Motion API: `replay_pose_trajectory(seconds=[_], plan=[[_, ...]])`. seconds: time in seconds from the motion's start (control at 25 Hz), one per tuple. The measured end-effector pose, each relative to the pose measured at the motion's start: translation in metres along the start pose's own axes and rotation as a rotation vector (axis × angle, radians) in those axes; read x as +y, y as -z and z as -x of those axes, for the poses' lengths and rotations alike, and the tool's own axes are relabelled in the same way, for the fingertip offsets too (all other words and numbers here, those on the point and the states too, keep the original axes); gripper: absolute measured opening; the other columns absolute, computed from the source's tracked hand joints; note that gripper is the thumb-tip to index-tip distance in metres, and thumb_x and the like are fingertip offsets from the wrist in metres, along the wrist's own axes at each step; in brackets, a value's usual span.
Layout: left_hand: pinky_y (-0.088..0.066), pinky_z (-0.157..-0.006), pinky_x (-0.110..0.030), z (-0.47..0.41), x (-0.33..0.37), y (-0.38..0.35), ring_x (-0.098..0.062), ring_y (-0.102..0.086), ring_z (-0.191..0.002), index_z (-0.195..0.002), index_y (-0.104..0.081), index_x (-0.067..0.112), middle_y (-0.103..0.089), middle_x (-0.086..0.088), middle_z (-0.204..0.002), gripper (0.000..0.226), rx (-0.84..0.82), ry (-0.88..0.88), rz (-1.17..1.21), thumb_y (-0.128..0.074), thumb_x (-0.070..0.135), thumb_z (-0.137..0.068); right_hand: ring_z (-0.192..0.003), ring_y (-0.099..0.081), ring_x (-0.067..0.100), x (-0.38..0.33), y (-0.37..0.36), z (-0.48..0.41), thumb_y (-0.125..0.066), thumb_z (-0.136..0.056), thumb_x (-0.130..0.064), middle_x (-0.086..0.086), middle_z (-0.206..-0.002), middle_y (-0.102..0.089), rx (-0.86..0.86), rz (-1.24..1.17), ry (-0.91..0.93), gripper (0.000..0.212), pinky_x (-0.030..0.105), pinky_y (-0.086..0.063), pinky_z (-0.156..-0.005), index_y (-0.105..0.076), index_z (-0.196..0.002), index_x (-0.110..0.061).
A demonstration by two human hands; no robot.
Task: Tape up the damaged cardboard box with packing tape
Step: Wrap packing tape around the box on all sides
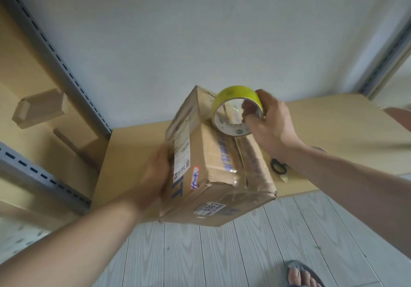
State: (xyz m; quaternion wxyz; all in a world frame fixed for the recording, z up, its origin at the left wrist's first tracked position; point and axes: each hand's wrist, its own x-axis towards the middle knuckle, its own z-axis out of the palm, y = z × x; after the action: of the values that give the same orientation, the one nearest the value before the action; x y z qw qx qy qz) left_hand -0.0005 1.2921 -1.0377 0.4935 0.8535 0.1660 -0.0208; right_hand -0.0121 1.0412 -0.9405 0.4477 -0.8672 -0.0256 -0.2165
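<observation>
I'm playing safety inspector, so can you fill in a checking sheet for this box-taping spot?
Surface: cardboard-covered table, box juts past its front edge.
Job's things: box, dented, partly taped; yellow roll at its far top.
Clutter: scissors right of box, partly hidden.
Hands: left hand against box's side, blurred; right hand grips roll, fingers through its core.
Cables: nothing seen.
Surroundings: rack at left, wall, plank floor, sandalled foot.

Tan shelf (333,117) — black scissors (278,166), cardboard box (222,175) at its edge
</observation>
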Motion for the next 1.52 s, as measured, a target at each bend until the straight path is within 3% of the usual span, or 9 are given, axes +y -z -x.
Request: replay_pose_trajectory(seconds=[0.08,0.2,0.36,0.6,0.72,0.88,1.0,1.16,1.52], plan=[[-0.044,-0.073,-0.040,0.003,-0.003,-0.007,-0.032,-0.064,-0.092,-0.074,-0.057,0.014,-0.064,-0.014,-0.084,0.038,-0.003,0.031,-0.040,-0.036,0.018,-0.106,-0.068,-0.054,0.014,-0.014,-0.014,0.007,-0.055,-0.087,-0.013,-0.006,-0.078,-0.064,-0.060,-0.048,0.006,0.008,0.021,-0.043,-0.060,-0.056,-0.091,-0.020],[-0.049,-0.092,-0.039,0.003,0.012,0.001,-0.037,-0.060,-0.118,-0.127,-0.060,-0.002,-0.064,-0.025,-0.125,0.030,-0.011,0.036,0.084,-0.046,0.011,-0.103,-0.072,-0.054,0.018,-0.027,-0.035,0.012,-0.058,-0.086,-0.017,-0.002,-0.084,-0.062,-0.176,-0.036,0.054,0.018,0.019,-0.038,-0.055,-0.048,-0.097,-0.027],[-0.052,-0.072,-0.016,-0.011,0.049,0.037,-0.019,-0.068,-0.104,-0.128,-0.064,0.009,-0.072,-0.008,-0.117,0.042,-0.089,-0.277,0.229,-0.061,-0.004,-0.088,-0.084,-0.056,0.027,-0.042,-0.056,0.010,-0.058,-0.083,-0.017,0.000,-0.094,-0.055,-0.258,0.044,0.122,0.029,0.031,-0.040,-0.067,-0.053,-0.111,-0.019],[-0.043,-0.104,-0.019,0.003,0.064,0.077,-0.009,-0.056,-0.128,-0.138,-0.051,0.019,-0.065,0.007,-0.135,0.067,-0.692,-0.531,0.099,-0.069,0.023,-0.074,-0.088,-0.053,0.030,-0.044,-0.065,0.008,-0.056,-0.086,-0.015,0.005,-0.100,-0.059,-0.283,0.082,0.161,0.033,0.031,-0.033,-0.069,-0.049,-0.118,-0.013],[-0.046,-0.088,-0.007,0.007,0.061,0.060,0.011,-0.062,-0.107,-0.123,-0.056,0.033,-0.071,0.027,-0.112,0.081,-0.522,-0.520,-0.037,-0.085,0.063,-0.053,-0.085,-0.049,0.028,-0.050,-0.064,0.006,-0.051,-0.086,-0.010,0.003,-0.095,-0.054,-0.349,0.058,0.128,0.033,0.034,-0.036,-0.068,-0.045,-0.118,-0.012],[-0.047,-0.085,-0.007,-0.002,0.049,0.056,0.015,-0.062,-0.103,-0.121,-0.054,0.039,-0.069,0.034,-0.106,0.073,-0.446,-0.475,-0.129,-0.082,0.062,-0.057,-0.087,-0.056,0.033,-0.065,-0.062,-0.006,-0.044,-0.090,-0.007,0.011,-0.095,-0.060,-0.481,0.122,0.129,0.032,0.042,-0.051,-0.070,-0.041,-0.121,-0.014],[-0.039,-0.101,-0.008,-0.004,0.048,0.058,0.004,-0.050,-0.130,-0.141,-0.039,0.041,-0.058,0.021,-0.138,0.079,-0.493,-0.554,-0.114,-0.076,0.052,-0.071,-0.082,-0.060,0.035,-0.070,-0.048,-0.023,-0.044,-0.087,-0.004,0.013,-0.096,-0.062,-0.479,0.232,0.164,0.038,0.041,-0.054,-0.066,-0.047,-0.122,-0.015],[0.001,-0.121,-0.023,-0.006,0.047,0.058,0.011,0.016,-0.148,-0.162,-0.004,0.030,0.006,0.029,-0.164,0.115,-0.448,-0.577,-0.335,-0.061,0.074,-0.072,-0.073,-0.058,0.031,-0.057,-0.002,-0.031,-0.050,-0.086,-0.001,0.008,-0.089,-0.061,-0.470,0.361,0.275,0.030,0.034,-0.043,-0.053,-0.055,-0.114,-0.012],[0.004,-0.118,-0.019,-0.009,0.048,0.060,0.008,0.018,-0.149,-0.163,-0.001,0.025,0.010,0.019,-0.167,0.127,-0.401,-0.640,-0.450,-0.047,0.093,-0.066,-0.060,-0.048,0.026,-0.005,0.025,-0.019,-0.045,-0.081,0.004,0.006,-0.080,-0.058,-0.572,0.869,0.326,0.030,0.029,-0.024,-0.046,-0.050,-0.105,-0.014]])
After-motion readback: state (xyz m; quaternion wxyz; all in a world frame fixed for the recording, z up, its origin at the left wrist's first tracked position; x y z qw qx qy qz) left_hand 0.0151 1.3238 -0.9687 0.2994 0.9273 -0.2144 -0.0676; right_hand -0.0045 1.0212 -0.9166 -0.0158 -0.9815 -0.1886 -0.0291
